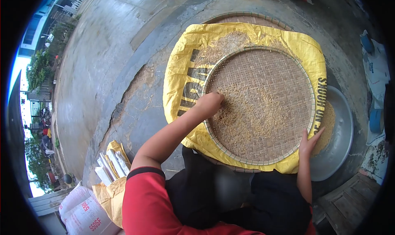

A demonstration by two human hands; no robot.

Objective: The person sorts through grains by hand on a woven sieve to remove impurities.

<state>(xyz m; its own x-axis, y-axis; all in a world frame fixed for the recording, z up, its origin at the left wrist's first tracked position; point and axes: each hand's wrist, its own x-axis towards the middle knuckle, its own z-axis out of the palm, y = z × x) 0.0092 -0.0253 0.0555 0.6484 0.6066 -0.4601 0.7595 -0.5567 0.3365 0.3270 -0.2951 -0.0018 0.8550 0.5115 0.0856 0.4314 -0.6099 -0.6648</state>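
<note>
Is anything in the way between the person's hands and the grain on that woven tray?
Nothing visible. The left hand rests directly on the rice grain inside the woven bamboo tray, and the right hand sits at the tray's near rim.

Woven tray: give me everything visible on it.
The woven tray is round, shallow and tan, seemingly bamboo strips in an open lattice, bound by a paler wrapped rim. It lies roughly flat on a yellow sack spread over the concrete. Pale brown grain is scattered across its middle and lower left; the upper part is nearly bare. The left hand, curled, rests on the grain just inside the left rim. The right hand touches the lower right rim, fingers stretched outward.
</note>
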